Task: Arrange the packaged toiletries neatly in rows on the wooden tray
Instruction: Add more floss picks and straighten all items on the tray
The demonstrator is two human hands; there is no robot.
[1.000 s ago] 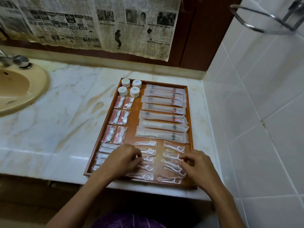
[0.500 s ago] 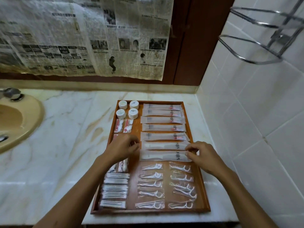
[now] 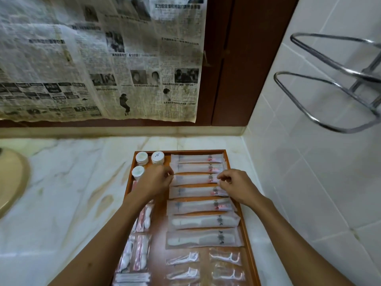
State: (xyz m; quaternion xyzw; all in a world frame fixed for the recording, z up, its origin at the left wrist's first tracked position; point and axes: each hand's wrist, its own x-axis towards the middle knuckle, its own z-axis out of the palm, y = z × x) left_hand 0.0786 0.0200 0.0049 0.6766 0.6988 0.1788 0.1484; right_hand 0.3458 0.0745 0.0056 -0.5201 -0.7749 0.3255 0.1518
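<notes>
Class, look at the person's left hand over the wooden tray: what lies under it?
The left hand hides a fourth white jar's likely spot beside three visible jars and covers the top of the small sachets; what's beneath cannot be seen.

Head camera looks down, close above tray [image 3: 245, 234].

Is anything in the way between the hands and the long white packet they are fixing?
Nothing visible. The left hand pinches one end of the long packet and the right hand pinches the other, on the wooden tray.
</notes>
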